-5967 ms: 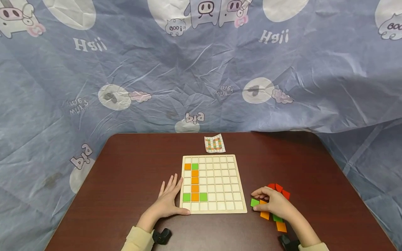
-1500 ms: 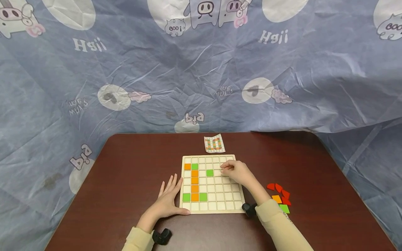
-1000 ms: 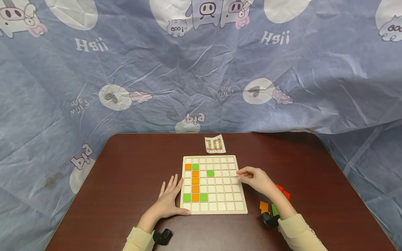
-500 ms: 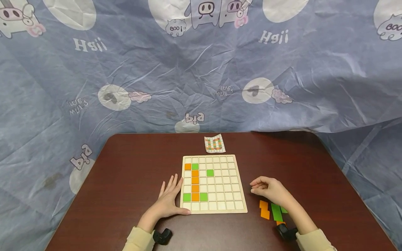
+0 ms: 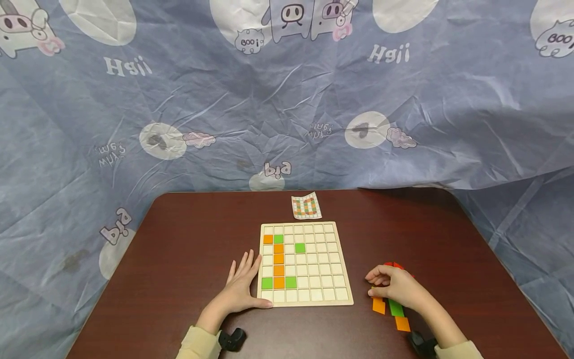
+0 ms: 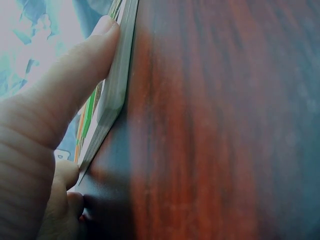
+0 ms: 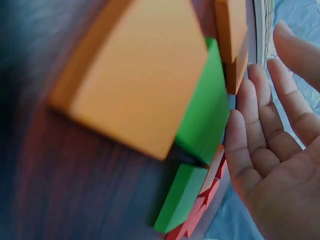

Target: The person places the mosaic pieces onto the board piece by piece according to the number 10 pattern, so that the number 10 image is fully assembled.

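The pale square grid board [image 5: 316, 295] lies on the table with several orange and green square tiles set in its left columns. One green tile [image 5: 300, 248] sits alone further right. My left hand [image 5: 239, 289] rests at the board's left edge, fingers straight, thumb on the near-left corner; in the left wrist view the thumb [image 6: 75, 75] lies along the board's side. Over the loose tiles right of the board is my right hand [image 5: 399, 286]. In the right wrist view its relaxed fingers [image 7: 257, 120] hold nothing, near the orange tiles [image 7: 232, 30]. Some tiles are hidden beneath it.
Behind the board lies a small paper card [image 5: 307, 206] printed with a coloured grid. A green tile [image 5: 396, 308] and an orange tile [image 5: 402, 324] lie below my right hand, with red pieces [image 5: 393, 265] beyond it. A printed cloth [image 5: 287, 99] hangs behind the table.
Since six seconds ago a green tile has appeared alone on the board. My right hand has drawn back from the board to the loose tiles. My left hand has stayed put.
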